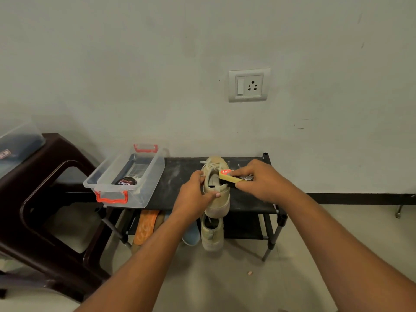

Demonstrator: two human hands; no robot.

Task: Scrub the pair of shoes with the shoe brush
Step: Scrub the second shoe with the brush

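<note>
Shoe (218, 199) clamped by left hand (193, 197); right hand (258, 181) clasps shoe brush (227, 178) (at collar).

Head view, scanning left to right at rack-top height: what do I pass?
Dark brown plastic stool → clear plastic box with red handles → left hand → beige lace-up sneaker → yellow shoe brush → right hand.

Matt canvas shoe (216, 188), clear plastic bin (126, 176)

A home shoe-storage corner is indicated by a low black two-tier shoe rack (249, 204) and a white wall socket plate (248, 85).
</note>
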